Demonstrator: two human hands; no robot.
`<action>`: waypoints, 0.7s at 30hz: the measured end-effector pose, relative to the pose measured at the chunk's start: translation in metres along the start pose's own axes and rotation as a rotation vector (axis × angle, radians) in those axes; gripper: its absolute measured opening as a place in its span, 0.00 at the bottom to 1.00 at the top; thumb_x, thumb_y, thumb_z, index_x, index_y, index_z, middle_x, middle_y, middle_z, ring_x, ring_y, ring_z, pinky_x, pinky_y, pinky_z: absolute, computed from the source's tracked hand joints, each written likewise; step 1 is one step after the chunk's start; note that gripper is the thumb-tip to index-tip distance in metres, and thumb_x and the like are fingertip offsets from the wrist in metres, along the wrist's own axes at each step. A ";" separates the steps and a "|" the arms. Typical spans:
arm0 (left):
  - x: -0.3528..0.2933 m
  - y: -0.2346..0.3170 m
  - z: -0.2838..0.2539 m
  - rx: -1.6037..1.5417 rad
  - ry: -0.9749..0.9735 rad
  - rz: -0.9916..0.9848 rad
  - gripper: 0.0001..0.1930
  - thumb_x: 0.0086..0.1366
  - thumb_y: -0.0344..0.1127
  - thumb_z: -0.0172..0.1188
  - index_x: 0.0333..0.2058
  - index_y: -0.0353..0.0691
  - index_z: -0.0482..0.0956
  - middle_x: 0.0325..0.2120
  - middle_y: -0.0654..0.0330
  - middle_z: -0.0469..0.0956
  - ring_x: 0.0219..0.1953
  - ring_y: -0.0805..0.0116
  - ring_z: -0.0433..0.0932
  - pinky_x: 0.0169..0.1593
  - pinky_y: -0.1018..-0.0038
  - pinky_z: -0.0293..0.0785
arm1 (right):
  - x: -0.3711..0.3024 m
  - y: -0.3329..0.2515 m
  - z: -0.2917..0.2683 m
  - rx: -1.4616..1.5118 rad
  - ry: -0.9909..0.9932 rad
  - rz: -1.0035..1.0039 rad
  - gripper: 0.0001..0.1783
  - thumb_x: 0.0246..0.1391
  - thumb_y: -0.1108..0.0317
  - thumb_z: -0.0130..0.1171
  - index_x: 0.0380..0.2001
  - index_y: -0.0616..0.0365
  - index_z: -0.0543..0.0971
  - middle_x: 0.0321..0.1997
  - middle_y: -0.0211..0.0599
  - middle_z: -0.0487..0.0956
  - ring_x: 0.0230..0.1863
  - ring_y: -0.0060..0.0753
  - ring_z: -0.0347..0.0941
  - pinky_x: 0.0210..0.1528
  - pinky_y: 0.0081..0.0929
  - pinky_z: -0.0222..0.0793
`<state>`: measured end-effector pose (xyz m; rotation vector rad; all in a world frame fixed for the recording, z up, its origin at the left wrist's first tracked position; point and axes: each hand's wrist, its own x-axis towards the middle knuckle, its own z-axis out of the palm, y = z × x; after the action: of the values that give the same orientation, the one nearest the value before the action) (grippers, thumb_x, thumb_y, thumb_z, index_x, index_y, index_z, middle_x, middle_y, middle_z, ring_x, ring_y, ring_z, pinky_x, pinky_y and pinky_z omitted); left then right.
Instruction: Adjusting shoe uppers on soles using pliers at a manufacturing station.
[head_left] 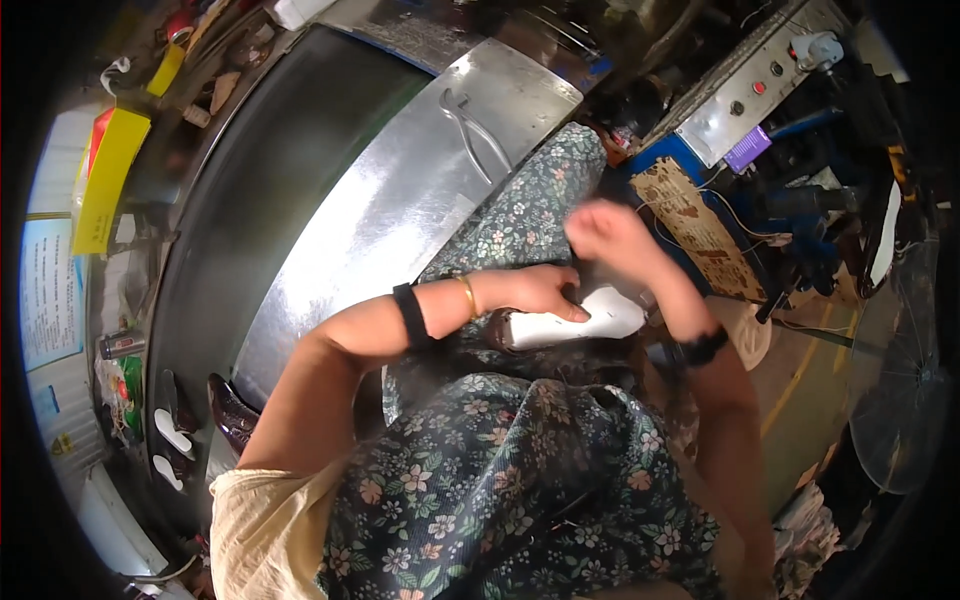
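At the far left a pale printed sheet [52, 295] hangs on the wall, with a yellow sign [108, 180] just beside it; to the right of these, white-bottomed shoes [172, 432] lie near a glossy burgundy shoe [232, 412], close to the near end of a curving dark conveyor belt [290, 150]. Along the belt runs a shiny metal tabletop [350, 200], where metal pincers [470, 130] lie with their handles angled to the lower right. Of the person's two hands, the left hand [540, 293], below a black band [410, 315] and a gold bracelet [468, 298], is partly closed on a dark brown shoe [585, 318], its thumb on the shoe's white underside. The shoe is in the lap, underside up, over a dark floral apron [480, 480]. The right hand [605, 235], blurred, hangs above the shoe's far side, curled into a loose fist; I cannot tell whether it has hold of anything. Farther right come a stained brown board [690, 215], a grey control panel [740, 100] with round buttons, a purple box [747, 150] and a round wire fan guard [905, 380]
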<state>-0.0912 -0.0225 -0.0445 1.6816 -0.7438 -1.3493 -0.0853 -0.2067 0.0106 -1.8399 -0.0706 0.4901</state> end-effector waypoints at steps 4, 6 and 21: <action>0.004 0.003 0.000 0.016 -0.003 0.013 0.39 0.55 0.52 0.70 0.56 0.29 0.67 0.48 0.47 0.75 0.51 0.59 0.73 0.56 0.71 0.67 | 0.136 -0.014 0.051 -0.784 0.260 -0.423 0.23 0.48 0.55 0.65 0.40 0.64 0.78 0.39 0.43 0.76 0.36 0.42 0.75 0.44 0.34 0.72; 0.000 0.007 -0.002 0.016 0.013 0.122 0.37 0.57 0.51 0.68 0.58 0.31 0.67 0.52 0.48 0.74 0.53 0.59 0.72 0.58 0.70 0.66 | 0.185 -0.013 0.086 -0.982 0.334 -0.509 0.25 0.47 0.54 0.65 0.41 0.64 0.78 0.41 0.45 0.76 0.38 0.47 0.75 0.46 0.37 0.72; 0.020 0.030 0.003 -0.279 -0.223 -0.172 0.35 0.56 0.43 0.70 0.58 0.35 0.67 0.47 0.59 0.75 0.47 0.71 0.72 0.52 0.75 0.68 | -0.169 -0.008 -0.030 0.099 0.064 0.445 0.15 0.65 0.58 0.50 0.36 0.60 0.72 0.30 0.30 0.76 0.28 0.17 0.71 0.32 0.20 0.70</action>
<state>-0.0871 -0.0542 -0.0282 1.4134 -0.5138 -1.6971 -0.2271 -0.2801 0.0748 -1.7722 0.4077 0.7281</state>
